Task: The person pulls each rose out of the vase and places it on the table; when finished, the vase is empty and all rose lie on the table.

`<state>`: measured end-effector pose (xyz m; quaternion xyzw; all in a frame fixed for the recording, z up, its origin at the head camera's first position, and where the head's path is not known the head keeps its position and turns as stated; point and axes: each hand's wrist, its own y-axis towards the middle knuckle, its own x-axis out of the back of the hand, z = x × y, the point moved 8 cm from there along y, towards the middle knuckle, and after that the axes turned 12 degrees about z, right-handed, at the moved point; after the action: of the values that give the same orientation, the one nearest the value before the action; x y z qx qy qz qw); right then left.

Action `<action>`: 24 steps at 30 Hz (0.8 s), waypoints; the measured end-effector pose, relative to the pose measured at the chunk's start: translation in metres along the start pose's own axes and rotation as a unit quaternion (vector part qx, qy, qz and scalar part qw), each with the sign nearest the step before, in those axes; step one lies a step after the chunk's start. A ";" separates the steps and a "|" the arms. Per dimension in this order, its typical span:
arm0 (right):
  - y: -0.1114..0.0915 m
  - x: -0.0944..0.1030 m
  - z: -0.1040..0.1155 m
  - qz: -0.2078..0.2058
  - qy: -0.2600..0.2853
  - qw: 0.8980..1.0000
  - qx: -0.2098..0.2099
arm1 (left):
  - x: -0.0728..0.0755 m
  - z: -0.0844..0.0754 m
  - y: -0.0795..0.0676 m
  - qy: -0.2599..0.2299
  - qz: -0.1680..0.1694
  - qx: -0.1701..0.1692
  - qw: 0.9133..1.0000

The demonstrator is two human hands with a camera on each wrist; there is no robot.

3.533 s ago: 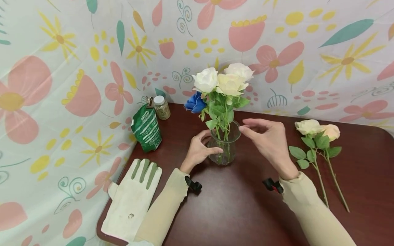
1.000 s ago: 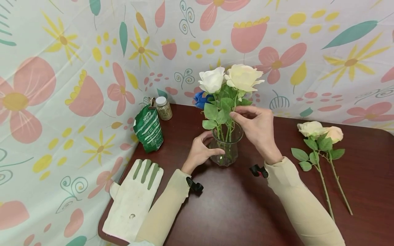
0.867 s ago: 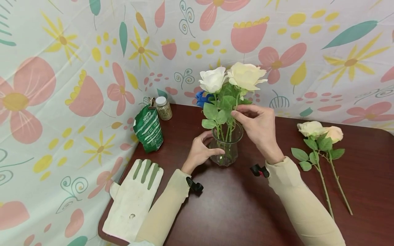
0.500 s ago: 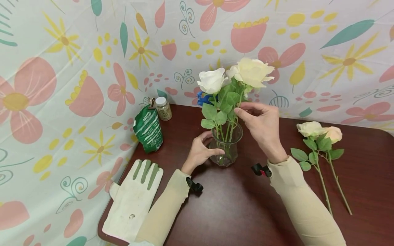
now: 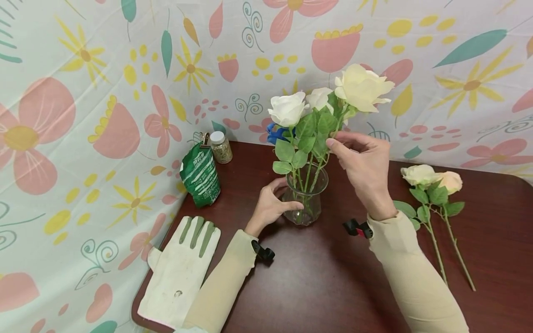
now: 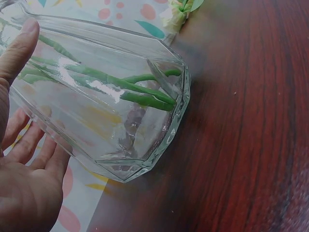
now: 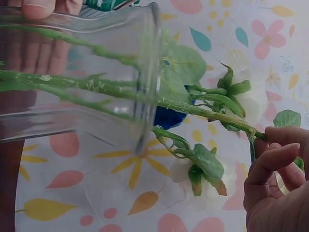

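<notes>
A clear, faceted glass vase (image 5: pixel 310 212) with a flared rim stands upright on the red-brown wooden worktop (image 5: pixel 308 282). The left hand (image 5: pixel 268 206) cups its side, thumb in front, fingers behind. Above the rim, the right hand (image 5: pixel 366 162) pinches the green stem of a large pale-yellow rose (image 5: pixel 363 88) leaning right. The vase also holds a white rose (image 5: pixel 287 109), a second white bloom (image 5: pixel 319 99) and a blue flower (image 5: pixel 278 134). For neat placing, the left hand should brace the vase against tipping; the right should guide the stem gently, lest its leaves drag the neighbours. Well to the right lie a cream rose (image 5: pixel 419 175) and a peach rose (image 5: pixel 449 182).
</notes>
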<state>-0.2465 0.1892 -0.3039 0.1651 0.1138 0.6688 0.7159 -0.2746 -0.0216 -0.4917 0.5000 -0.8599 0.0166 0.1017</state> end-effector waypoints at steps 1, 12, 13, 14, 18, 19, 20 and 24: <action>0.000 0.001 0.001 -0.004 0.009 1.000 0.004 | 0.000 0.000 0.000 -0.001 0.001 -0.002 1.000; -0.001 0.019 0.014 -0.049 0.077 0.995 0.035 | -0.001 -0.001 0.000 -0.008 0.003 -0.009 1.000; -0.001 0.021 0.015 -0.053 0.085 0.994 0.040 | -0.001 -0.001 0.000 -0.009 0.003 -0.009 1.000; -0.001 0.023 0.016 -0.056 0.091 0.993 0.046 | -0.001 -0.002 0.000 -0.010 0.003 -0.010 1.000; 0.000 0.030 0.019 -0.070 0.123 0.988 0.064 | -0.001 -0.002 0.000 -0.012 0.003 -0.013 1.000; -0.001 0.032 0.020 -0.074 0.129 0.987 0.065 | -0.001 -0.002 0.000 -0.014 0.003 -0.013 1.000; -0.001 0.034 0.020 -0.078 0.137 0.985 0.067 | -0.002 -0.002 0.000 -0.015 0.004 -0.013 1.000; -0.001 0.040 0.022 -0.091 0.165 0.979 0.076 | -0.002 -0.001 0.001 -0.022 0.005 -0.011 1.000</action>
<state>-0.2339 0.2273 -0.2821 0.0956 0.2956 0.6083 0.7303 -0.2741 -0.0194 -0.4907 0.4950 -0.8644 -0.0032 0.0879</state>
